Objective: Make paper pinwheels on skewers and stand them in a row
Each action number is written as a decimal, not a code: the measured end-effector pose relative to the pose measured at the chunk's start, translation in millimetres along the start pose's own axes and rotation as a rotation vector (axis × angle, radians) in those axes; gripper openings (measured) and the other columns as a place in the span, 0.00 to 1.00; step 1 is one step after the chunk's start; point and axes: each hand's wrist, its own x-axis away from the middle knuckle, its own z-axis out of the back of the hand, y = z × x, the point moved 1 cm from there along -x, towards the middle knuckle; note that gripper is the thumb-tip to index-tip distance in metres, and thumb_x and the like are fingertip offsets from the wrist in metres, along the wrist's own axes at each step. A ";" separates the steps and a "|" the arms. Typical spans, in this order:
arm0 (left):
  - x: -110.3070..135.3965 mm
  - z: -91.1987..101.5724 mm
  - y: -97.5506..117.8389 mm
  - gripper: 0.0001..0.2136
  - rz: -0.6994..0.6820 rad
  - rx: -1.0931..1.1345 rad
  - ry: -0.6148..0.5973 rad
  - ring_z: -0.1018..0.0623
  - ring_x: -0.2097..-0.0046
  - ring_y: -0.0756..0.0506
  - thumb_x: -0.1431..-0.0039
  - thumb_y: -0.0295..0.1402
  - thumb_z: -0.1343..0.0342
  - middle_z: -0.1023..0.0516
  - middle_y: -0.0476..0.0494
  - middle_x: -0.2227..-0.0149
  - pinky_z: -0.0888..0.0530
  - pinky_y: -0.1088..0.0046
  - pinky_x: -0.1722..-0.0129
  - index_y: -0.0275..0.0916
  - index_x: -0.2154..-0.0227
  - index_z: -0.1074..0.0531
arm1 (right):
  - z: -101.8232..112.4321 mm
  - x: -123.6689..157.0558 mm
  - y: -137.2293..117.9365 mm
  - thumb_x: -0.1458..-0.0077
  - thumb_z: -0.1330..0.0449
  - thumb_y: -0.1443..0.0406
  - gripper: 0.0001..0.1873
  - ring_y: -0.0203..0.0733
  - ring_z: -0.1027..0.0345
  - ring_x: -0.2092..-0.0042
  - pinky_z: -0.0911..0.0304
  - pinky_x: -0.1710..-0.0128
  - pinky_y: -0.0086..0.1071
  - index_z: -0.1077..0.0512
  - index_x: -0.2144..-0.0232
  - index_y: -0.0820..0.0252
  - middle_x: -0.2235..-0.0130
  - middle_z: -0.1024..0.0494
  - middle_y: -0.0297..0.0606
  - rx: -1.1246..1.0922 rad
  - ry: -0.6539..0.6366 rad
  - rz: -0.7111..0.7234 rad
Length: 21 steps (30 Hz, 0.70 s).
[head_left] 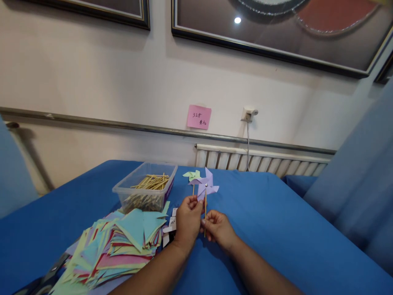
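A purple paper pinwheel (209, 180) with a pin at its centre stands upright on a thin wooden stick (205, 209) in front of me. My left hand (190, 215) is closed at its lower blade, with the fingertips partly hidden behind the paper. Lower down, my right hand (217, 229) pinches the stick between thumb and fingers. Just behind the purple one, a green pinwheel (193, 175) on its own stick is partly covered.
Left of my hands, a clear plastic box (123, 189) holds many wooden sticks (152, 182). Nearer lies a pile of coloured paper pieces (123, 246), with dark-handled scissors (50, 274) beside it. A blue cloth (270, 213) covers the table; a radiator (260, 157) stands behind.
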 end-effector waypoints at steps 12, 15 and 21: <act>3.3 -4.7 5.1 0.08 0.062 0.094 0.000 0.20 0.68 0.44 0.54 0.29 0.42 0.22 0.46 0.74 0.25 0.71 0.70 0.38 0.69 0.34 | -0.6 2.1 -3.1 0.61 0.35 0.48 0.23 0.26 0.47 0.89 0.58 0.90 0.21 0.37 0.80 0.60 0.84 0.27 0.30 0.020 0.002 0.014; 6.5 -5.9 8.0 0.11 0.082 0.082 -0.024 0.20 0.69 0.46 0.55 0.32 0.40 0.21 0.45 0.72 0.26 0.75 0.74 0.37 0.68 0.33 | -1.2 1.6 -3.2 0.60 0.36 0.48 0.23 0.26 0.47 0.89 0.58 0.90 0.21 0.38 0.80 0.60 0.84 0.28 0.30 0.020 0.006 0.019; 10.3 -7.0 9.3 0.12 0.122 0.018 -0.079 0.29 0.84 0.51 0.59 0.37 0.37 0.24 0.49 0.79 0.39 0.80 0.89 0.35 0.74 0.31 | -0.7 -1.8 3.5 0.62 0.36 0.47 0.24 0.26 0.47 0.89 0.58 0.90 0.22 0.39 0.80 0.59 0.84 0.29 0.29 0.018 0.009 0.036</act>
